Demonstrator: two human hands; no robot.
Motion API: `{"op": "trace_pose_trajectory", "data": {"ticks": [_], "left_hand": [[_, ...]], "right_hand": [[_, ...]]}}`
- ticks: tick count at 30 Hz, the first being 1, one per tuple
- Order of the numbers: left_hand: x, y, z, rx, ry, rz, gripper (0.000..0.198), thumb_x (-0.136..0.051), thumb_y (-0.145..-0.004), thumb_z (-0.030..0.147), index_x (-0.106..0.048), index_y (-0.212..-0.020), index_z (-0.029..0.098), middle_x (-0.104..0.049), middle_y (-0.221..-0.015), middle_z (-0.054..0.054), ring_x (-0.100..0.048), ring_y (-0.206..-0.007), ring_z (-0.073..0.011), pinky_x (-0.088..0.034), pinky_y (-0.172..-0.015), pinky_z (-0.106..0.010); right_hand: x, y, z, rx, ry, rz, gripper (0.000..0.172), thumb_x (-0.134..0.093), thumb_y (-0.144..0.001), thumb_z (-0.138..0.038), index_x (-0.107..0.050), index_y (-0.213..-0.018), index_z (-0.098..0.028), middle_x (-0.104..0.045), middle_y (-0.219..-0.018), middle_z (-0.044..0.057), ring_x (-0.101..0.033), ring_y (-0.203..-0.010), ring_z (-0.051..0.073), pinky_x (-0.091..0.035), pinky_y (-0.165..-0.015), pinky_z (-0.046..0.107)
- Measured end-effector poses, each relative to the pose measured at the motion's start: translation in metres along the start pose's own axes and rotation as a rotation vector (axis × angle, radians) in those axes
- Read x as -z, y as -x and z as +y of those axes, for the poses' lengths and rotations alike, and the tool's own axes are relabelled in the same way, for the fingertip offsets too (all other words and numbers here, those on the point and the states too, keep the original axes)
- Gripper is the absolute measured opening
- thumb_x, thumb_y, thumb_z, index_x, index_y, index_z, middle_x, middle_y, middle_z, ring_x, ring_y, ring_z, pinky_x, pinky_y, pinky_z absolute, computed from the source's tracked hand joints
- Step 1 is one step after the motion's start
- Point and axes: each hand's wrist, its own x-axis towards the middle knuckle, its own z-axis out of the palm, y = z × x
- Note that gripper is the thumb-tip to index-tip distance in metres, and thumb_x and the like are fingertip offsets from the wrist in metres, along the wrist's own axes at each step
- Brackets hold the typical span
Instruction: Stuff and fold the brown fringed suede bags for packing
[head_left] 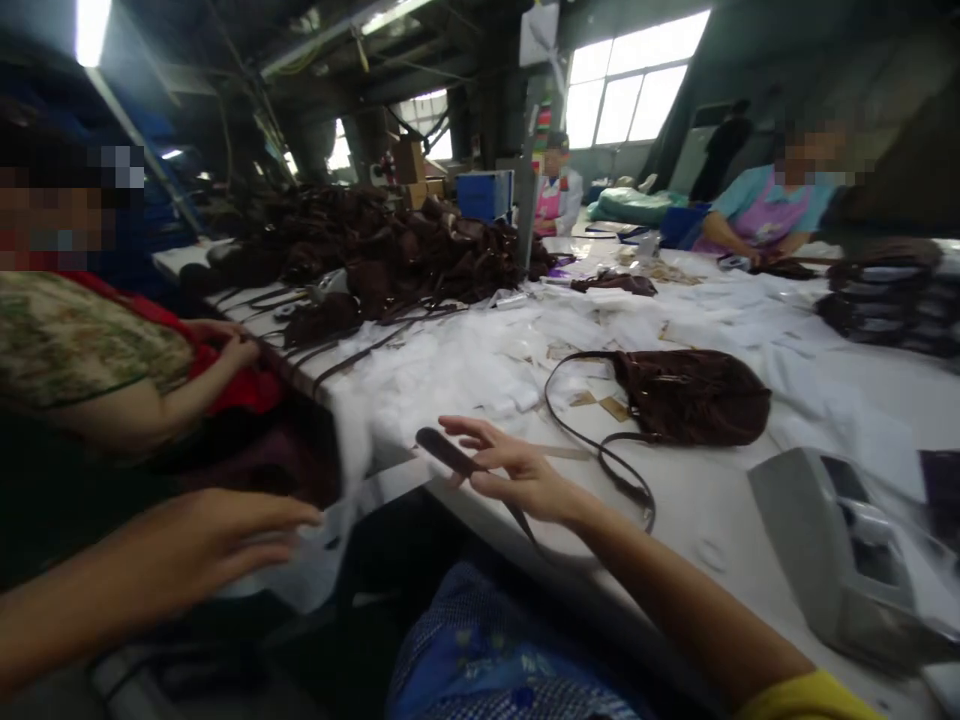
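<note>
My left hand (232, 540), slightly blurred, is stretched out past the table's near edge with its fingers extended. A thin white sheet (349, 450) hangs down just beyond its fingertips; I cannot tell whether they touch. Above the table edge, my right hand (521, 475) grips a dark strap (450, 453) between thumb and fingers. The strap's rounded end points left, and a narrow dark length runs down below the hand. Right of this hand, a dark brown leather handbag (697, 398) lies on its side, with its thin shoulder strap (555, 395) looped on the table.
White wrapping sheets (457, 370) cover much of the table (675, 510). A grey tape dispenser (832, 550) stands at the right. Brown bags (397, 250) are heaped at the back left. One person (97, 350) sits close on the left; another (772, 210) works across the table.
</note>
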Motion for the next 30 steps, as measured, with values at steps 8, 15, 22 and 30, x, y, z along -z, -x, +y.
{"op": "trace_pose_trajectory", "data": {"ticks": [8,15,22,30], "left_hand": [[-0.032,0.011,-0.001,0.170,0.026,-0.318,0.028,-0.055,-0.086,0.034,-0.075,-0.103,0.025,-0.076,-0.093,-0.002,-0.070,-0.085,-0.0192,-0.051,-0.076,-0.024],[-0.032,0.034,-0.054,0.309,0.105,-0.320,0.035,-0.063,-0.084,0.045,-0.072,-0.113,0.026,-0.076,-0.097,-0.002,-0.069,-0.083,-0.0184,-0.050,-0.075,-0.022],[-0.049,0.061,-0.126,0.517,-0.068,0.117,0.038,-0.068,-0.079,0.049,-0.074,-0.108,0.026,-0.074,-0.109,-0.007,-0.066,-0.103,-0.0291,-0.048,-0.095,-0.037],[-0.200,0.075,-0.053,0.701,0.924,0.264,0.045,-0.068,-0.083,0.050,-0.067,-0.114,0.018,-0.073,-0.112,-0.013,-0.068,-0.105,-0.0276,-0.051,-0.093,-0.038]], "right_hand": [[-0.057,-0.053,0.023,-0.119,-0.202,-0.678,0.025,-0.064,-0.091,-0.039,-0.078,-0.100,-0.020,-0.058,-0.136,0.005,-0.047,-0.134,0.021,-0.034,-0.112,0.033],[-0.075,-0.051,0.059,-0.291,-0.268,-0.738,0.036,-0.064,-0.091,-0.044,-0.077,-0.103,-0.013,-0.068,-0.100,0.007,-0.062,-0.100,0.018,-0.046,-0.092,0.029],[-0.095,-0.039,0.100,-0.692,-0.563,-0.631,0.046,-0.075,-0.079,-0.052,-0.076,-0.102,-0.012,-0.074,-0.087,0.008,-0.068,-0.081,0.018,-0.051,-0.081,0.030],[-0.107,-0.049,0.138,-0.865,-0.823,-0.102,0.040,-0.080,-0.074,-0.045,-0.075,-0.098,-0.013,-0.077,-0.090,0.009,-0.070,-0.074,0.016,-0.055,-0.069,0.027]]}}
